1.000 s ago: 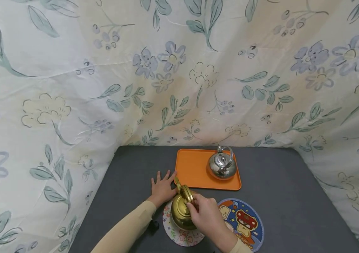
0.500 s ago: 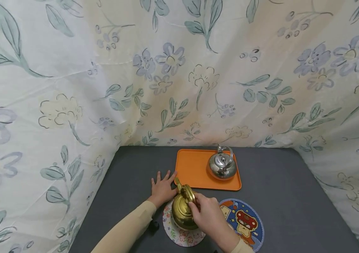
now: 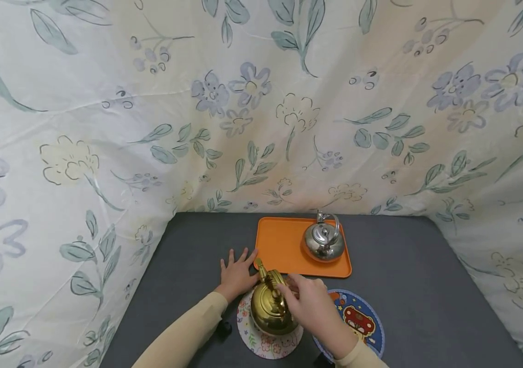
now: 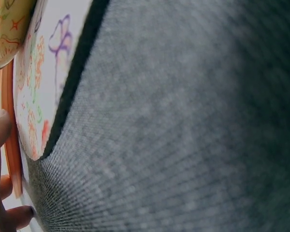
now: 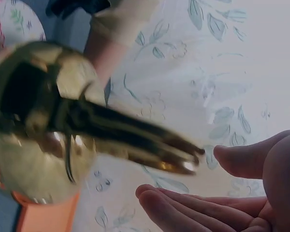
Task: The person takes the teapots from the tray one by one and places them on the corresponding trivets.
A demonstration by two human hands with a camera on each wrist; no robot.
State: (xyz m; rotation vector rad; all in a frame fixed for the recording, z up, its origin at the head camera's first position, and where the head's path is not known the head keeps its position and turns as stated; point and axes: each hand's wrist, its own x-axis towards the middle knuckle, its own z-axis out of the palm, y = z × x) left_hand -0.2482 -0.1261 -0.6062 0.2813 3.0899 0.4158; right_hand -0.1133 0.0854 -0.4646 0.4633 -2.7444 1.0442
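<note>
The gold kettle (image 3: 270,309) stands on the flowered mat (image 3: 261,345), directly under the fingers of my right hand (image 3: 312,306). Its spout (image 3: 259,266) points away from me, toward the orange tray (image 3: 284,245), and its handle (image 5: 130,135) runs along the same line, from the spout side back toward my wrist. In the right wrist view the handle is a long dark-gold bar, a little blurred, and its free end lies just before my fingertips (image 5: 159,198), between them and my thumb. My right fingers are relaxed and only lightly bent, with a clear gap to the handle, so I do not hold anything with this hand. From the head view it looks as if the fingers lie over the top of the kettle, but the wrist view shows them apart from it.

My left hand (image 3: 235,273) lies flat on the grey table (image 3: 408,291), fingers spread and straight, just beside the kettle on its left and touching the near corner of the tray. It is close to the spout, while the right hand is nearer to the handle.

Right of my right hand, partly under the wrist, is the cartoon mat (image 3: 362,322). Beyond my fingers, a silver kettle (image 3: 323,239) stands on the right part of the tray.
</note>
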